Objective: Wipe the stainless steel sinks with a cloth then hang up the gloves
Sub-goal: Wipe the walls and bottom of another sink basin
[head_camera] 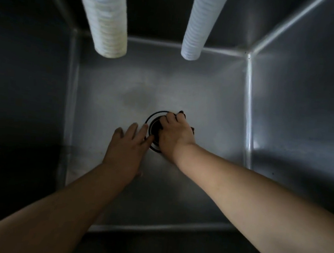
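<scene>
I look straight down into a deep stainless steel sink (197, 84). Its round dark drain (153, 125) sits in the middle of the floor. My right hand (174, 135) presses down over the drain's right side, shut on a dark cloth (191, 129) that shows only at the fingertips and beside the knuckles. My left hand (127, 149) lies flat on the sink floor just left of the drain, fingers spread, its fingertips touching the drain ring. No gloves are in view.
Two white ribbed hoses hang down into the sink from above, one at the left (103, 16) and one at the centre right (203, 23). The left wall (23, 70) is in deep shadow. The right wall (301, 99) catches light.
</scene>
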Available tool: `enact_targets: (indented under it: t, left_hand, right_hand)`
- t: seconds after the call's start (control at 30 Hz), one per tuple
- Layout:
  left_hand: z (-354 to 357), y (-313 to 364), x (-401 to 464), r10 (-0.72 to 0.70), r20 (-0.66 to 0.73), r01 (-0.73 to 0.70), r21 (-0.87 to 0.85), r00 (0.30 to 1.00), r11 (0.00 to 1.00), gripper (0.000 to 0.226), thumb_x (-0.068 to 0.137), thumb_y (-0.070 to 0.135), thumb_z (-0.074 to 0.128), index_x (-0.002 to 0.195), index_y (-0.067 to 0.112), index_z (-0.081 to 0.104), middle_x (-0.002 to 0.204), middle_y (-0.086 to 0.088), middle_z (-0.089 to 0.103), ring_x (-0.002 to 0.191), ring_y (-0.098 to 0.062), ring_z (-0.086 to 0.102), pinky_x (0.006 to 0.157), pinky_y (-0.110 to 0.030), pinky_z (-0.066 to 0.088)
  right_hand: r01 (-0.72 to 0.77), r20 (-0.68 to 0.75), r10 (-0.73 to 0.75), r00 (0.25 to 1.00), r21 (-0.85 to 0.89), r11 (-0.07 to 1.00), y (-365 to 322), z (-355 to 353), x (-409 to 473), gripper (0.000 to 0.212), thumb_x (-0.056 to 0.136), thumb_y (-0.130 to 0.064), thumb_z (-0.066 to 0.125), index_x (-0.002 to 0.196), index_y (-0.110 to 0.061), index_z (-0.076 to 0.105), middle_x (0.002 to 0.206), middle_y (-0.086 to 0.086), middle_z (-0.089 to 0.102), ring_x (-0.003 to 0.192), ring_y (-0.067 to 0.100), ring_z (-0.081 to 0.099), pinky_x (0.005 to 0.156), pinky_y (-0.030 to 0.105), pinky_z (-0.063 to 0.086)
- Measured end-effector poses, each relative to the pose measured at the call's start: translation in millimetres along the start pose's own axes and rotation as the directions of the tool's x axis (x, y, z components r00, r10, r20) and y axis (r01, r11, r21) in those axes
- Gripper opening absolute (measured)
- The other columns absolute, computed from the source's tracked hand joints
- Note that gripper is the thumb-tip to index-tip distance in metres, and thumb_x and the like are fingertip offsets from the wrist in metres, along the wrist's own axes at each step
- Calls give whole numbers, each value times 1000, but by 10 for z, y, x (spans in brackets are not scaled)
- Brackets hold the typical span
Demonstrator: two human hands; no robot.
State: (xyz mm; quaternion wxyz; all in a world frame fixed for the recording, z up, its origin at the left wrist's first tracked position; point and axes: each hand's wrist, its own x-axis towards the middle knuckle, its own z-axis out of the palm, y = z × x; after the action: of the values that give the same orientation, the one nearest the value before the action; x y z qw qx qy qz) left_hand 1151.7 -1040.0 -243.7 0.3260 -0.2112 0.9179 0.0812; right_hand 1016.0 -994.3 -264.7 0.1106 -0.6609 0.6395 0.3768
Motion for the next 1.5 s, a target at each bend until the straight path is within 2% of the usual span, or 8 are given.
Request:
enact_targets:
  t: [0.17,0.47,0.7,0.9,1.0,1.17,1.37,1.5]
  left_hand:
    - [41,-27,-1,-6,-7,6,3,1000,1000,108,75,59,64,150,26,-7,158,-6,-14,144,-29,-7,114,-49,8]
    - [116,-32,-5,-15,-3,14,-47,1000,999,107,78,59,61,149,29,-12,156,-4,-22,144,-28,-13,115,-49,0]
    - [162,-43,11,-8,-29,6,-59,1000,998,108,77,59,62,149,30,-12,156,-4,-23,144,-28,-14,115,-50,-1]
    - [184,-51,38,-4,-4,4,-46,1000,999,107,77,61,61,148,30,-12,155,-4,-25,144,-29,-16,114,-50,-2]
    - [157,-42,34,-7,5,7,-45,1000,999,106,77,60,62,149,31,-11,155,-4,-25,144,-29,-16,115,-50,-2]
    - [156,-23,37,-13,3,13,-30,1000,999,103,79,60,59,148,32,-11,155,-5,-26,144,-30,-17,115,-51,-3]
    - [178,-19,48,-16,-16,16,-31,1000,999,105,77,61,60,148,34,-12,155,-5,-25,144,-30,-16,114,-51,-3]
    - [177,-22,51,-14,-13,13,-25,1000,1000,106,76,63,60,148,33,-13,156,-5,-24,144,-29,-15,114,-51,-2]
  right_hand:
    - [5,73,0,997,-75,997,-33,-60,63,41,93,-43,45,128,-24,53,133,9,42,121,31,29,95,43,25]
    - [-87,96,62,993,284,955,48,-22,-7,38,88,-39,49,123,-29,58,131,2,40,119,28,26,96,40,22]
    - [-134,23,133,991,258,957,-57,-17,-40,42,87,-34,52,126,-20,55,133,8,36,120,33,25,102,47,19]
    - [24,8,-27,1000,267,963,47,-9,-5,46,86,-30,59,130,-36,49,135,3,34,122,32,24,100,44,21]
    - [37,39,-49,998,281,959,84,-9,-6,38,88,-30,55,125,-37,54,133,0,37,120,28,24,96,40,21]
    - [1,41,-7,999,137,991,92,1,-28,33,89,-37,52,122,-31,58,132,0,38,118,27,25,97,40,21]
    - [-25,-54,23,998,-30,999,53,37,-43,50,92,-38,43,137,-14,43,136,9,32,122,31,25,107,48,17]
    - [-9,-8,8,1000,-74,997,21,15,0,45,92,-44,45,130,-20,52,134,10,36,120,32,25,101,47,21]
